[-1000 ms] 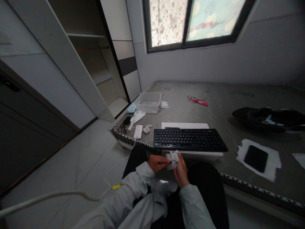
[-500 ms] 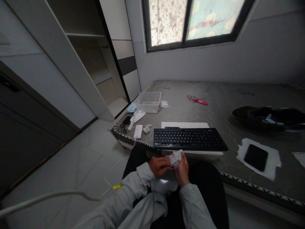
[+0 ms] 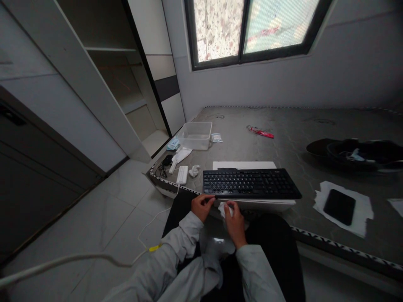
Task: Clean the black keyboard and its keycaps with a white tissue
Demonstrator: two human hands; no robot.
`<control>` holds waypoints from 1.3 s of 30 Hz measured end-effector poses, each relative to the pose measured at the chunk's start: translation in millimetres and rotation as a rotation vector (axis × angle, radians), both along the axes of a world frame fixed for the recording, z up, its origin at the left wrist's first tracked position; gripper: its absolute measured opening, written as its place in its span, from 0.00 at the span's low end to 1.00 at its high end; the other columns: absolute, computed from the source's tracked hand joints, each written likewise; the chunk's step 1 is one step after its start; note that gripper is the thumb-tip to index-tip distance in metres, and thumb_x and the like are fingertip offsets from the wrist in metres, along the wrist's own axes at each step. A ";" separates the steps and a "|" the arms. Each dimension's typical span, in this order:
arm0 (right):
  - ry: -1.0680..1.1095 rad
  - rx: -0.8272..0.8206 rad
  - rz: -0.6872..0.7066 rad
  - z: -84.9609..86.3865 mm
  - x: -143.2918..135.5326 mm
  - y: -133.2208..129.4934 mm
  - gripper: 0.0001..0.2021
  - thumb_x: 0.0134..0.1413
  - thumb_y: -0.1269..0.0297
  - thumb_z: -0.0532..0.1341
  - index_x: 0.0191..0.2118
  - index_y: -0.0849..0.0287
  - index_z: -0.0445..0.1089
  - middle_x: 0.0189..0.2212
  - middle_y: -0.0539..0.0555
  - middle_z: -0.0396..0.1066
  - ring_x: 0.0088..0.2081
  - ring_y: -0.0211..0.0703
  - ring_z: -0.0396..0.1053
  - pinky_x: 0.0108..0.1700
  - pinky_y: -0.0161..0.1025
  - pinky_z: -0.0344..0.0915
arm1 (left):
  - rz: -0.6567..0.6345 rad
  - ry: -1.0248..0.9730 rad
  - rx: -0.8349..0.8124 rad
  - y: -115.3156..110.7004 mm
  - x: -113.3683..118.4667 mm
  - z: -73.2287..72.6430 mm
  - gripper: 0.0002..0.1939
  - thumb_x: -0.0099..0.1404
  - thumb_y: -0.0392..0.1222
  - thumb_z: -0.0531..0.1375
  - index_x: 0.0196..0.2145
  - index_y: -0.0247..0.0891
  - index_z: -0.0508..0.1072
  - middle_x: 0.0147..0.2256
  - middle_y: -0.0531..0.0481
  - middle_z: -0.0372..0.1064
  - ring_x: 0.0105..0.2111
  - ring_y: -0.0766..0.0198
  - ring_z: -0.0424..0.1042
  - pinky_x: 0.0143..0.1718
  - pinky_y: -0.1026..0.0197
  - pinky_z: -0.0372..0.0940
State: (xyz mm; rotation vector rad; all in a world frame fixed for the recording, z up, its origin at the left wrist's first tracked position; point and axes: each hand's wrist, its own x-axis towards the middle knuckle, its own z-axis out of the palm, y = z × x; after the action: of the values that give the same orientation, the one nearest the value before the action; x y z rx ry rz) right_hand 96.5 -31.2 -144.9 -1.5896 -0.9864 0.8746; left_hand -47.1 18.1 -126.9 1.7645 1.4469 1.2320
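Observation:
A black keyboard [image 3: 252, 183] lies across a white box [image 3: 267, 203] at the bed's edge, in front of my lap. My left hand [image 3: 202, 207] is at the keyboard's front left edge, fingertips on top and thumb below, closed on that edge. Just to its right, my right hand [image 3: 234, 222] is closed around a crumpled white tissue [image 3: 222, 209], held low by the front of the box. Part of the tissue is hidden by my fingers. Another crumpled tissue [image 3: 194, 170] lies left of the keyboard.
Left of the keyboard are a white power strip [image 3: 182, 175] with its cord and a clear plastic bin [image 3: 195, 136]. A red packet [image 3: 260, 132] lies farther back. On the right, a black phone-like slab [image 3: 340, 206] rests on white paper, near a dark cap [image 3: 355, 155].
My hands have parted. The left one has let go of the tissue and moved up-left to the keyboard's edge. The right one keeps the tissue, slightly lower and farther left.

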 end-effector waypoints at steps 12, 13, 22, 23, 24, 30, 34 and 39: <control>-0.276 0.037 0.267 8.1 -6.9 0.2 0.24 0.63 0.55 0.47 0.63 0.50 0.56 0.56 0.57 0.69 0.53 0.47 0.71 0.53 0.42 0.66 | -0.007 0.082 -0.017 27.4 1.4 14.9 0.07 0.60 0.42 0.61 0.33 0.41 0.80 0.35 0.49 0.80 0.28 0.65 0.74 0.33 0.61 0.69; -0.280 0.035 0.273 7.8 -7.7 1.3 0.24 0.63 0.55 0.47 0.64 0.50 0.55 0.56 0.57 0.70 0.53 0.47 0.71 0.52 0.42 0.66 | -0.017 0.090 -0.017 28.5 1.8 15.2 0.07 0.60 0.41 0.61 0.33 0.41 0.80 0.34 0.49 0.80 0.29 0.64 0.75 0.35 0.60 0.70; -0.255 0.016 0.336 3.2 -15.5 12.6 0.25 0.64 0.57 0.48 0.65 0.51 0.52 0.56 0.57 0.69 0.53 0.46 0.71 0.53 0.40 0.66 | -0.109 0.243 0.054 34.4 2.7 13.5 0.07 0.63 0.39 0.59 0.35 0.40 0.79 0.35 0.48 0.78 0.35 0.62 0.76 0.40 0.60 0.70; -0.249 0.014 0.336 2.8 -16.4 13.8 0.25 0.64 0.57 0.48 0.65 0.52 0.52 0.56 0.57 0.70 0.52 0.47 0.72 0.52 0.40 0.66 | -0.112 0.259 0.064 34.6 2.6 12.9 0.07 0.64 0.39 0.59 0.35 0.40 0.78 0.35 0.48 0.78 0.36 0.62 0.76 0.40 0.60 0.70; -0.243 0.010 0.335 2.5 -17.1 14.8 0.25 0.64 0.57 0.48 0.65 0.52 0.52 0.55 0.58 0.70 0.51 0.47 0.72 0.51 0.39 0.66 | -0.112 0.275 0.071 34.9 2.5 12.1 0.08 0.64 0.39 0.58 0.36 0.41 0.78 0.35 0.48 0.78 0.36 0.62 0.76 0.40 0.60 0.70; -0.223 0.013 0.343 -0.8 -19.5 19.5 0.25 0.63 0.58 0.48 0.65 0.52 0.53 0.55 0.58 0.70 0.51 0.47 0.72 0.51 0.40 0.67 | -0.082 0.334 0.059 38.0 1.5 7.2 0.09 0.65 0.41 0.57 0.37 0.42 0.77 0.35 0.48 0.75 0.36 0.63 0.74 0.39 0.61 0.69; -0.214 0.007 0.342 -3.3 -19.5 22.1 0.25 0.63 0.58 0.48 0.65 0.52 0.52 0.56 0.58 0.69 0.52 0.47 0.71 0.51 0.40 0.67 | -0.081 0.336 0.055 39.3 1.8 6.7 0.09 0.66 0.41 0.57 0.38 0.42 0.77 0.35 0.49 0.73 0.35 0.64 0.74 0.38 0.63 0.69; -0.237 -0.021 0.355 0.4 -19.3 23.4 0.25 0.64 0.56 0.48 0.65 0.51 0.51 0.55 0.59 0.70 0.49 0.48 0.74 0.49 0.40 0.67 | -0.075 0.344 0.039 39.9 2.3 7.9 0.09 0.66 0.42 0.57 0.38 0.43 0.78 0.35 0.49 0.73 0.35 0.65 0.74 0.38 0.63 0.69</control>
State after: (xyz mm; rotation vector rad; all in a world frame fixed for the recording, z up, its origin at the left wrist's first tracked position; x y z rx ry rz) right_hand 77.2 -7.8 -144.5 -1.5866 -1.4636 0.9495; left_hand -44.8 58.0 -119.0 2.1158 1.5318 0.9560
